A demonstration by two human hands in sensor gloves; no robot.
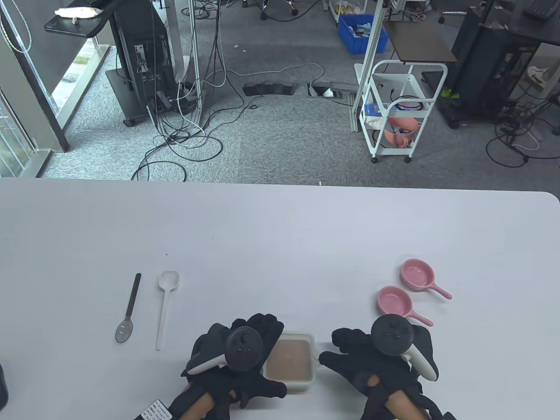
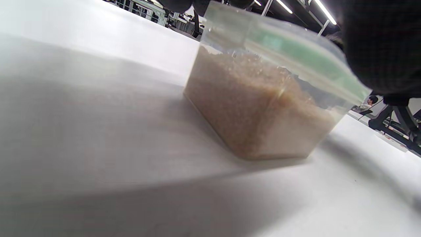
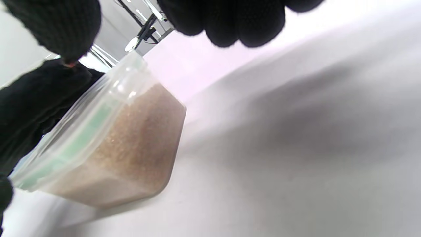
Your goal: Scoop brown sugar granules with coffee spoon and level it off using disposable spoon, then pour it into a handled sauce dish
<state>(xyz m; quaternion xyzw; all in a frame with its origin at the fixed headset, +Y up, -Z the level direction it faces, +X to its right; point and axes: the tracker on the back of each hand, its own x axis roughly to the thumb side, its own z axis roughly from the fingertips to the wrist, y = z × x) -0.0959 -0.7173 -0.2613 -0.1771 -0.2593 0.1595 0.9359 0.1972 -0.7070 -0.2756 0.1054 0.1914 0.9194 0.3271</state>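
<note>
A clear lidded box of brown sugar [image 1: 289, 359] [image 2: 260, 108] [image 3: 131, 141] stands at the table's front edge, between both hands. My left hand [image 1: 262, 350] holds its left side, fingers curled over the lid's far left edge and thumb at the near corner. My right hand [image 1: 334, 350] is at the box's right side, its thumb touching the lid rim and its fingers loosely curled, off the box. The dark coffee spoon [image 1: 128, 311] and the white disposable spoon [image 1: 165, 306] lie side by side to the left. Two pink handled sauce dishes [image 1: 395, 301] [image 1: 418, 273] sit to the right.
The white table [image 1: 280, 245] reaches back to a far edge with carpeted floor beyond it. A white trolley [image 1: 400, 109] and cables stand on that floor, well away from the work.
</note>
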